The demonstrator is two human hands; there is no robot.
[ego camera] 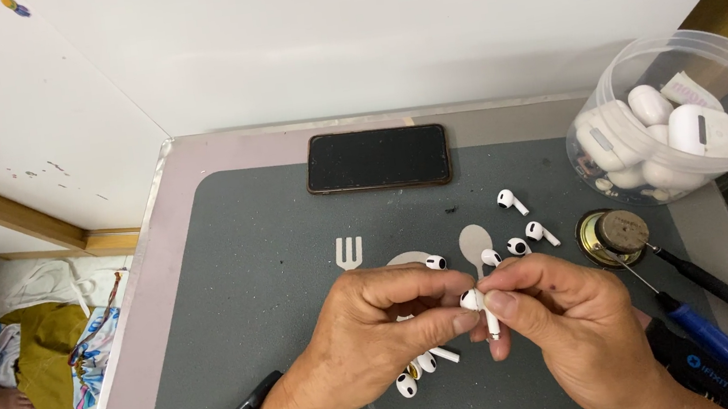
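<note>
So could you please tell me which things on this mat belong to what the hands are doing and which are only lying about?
In hand:
- white earbud, pinched between left hand and right hand
- loose earbuds on the grey mat

Lying about:
- black phone
- clear tub of white cases
- blue-handled tool
- round speaker part

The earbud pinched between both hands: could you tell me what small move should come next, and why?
Probably turn the earbud a little between the fingertips: the left hand and right hand both pinch its head, hiding most of it, with only the stem showing below.
</note>
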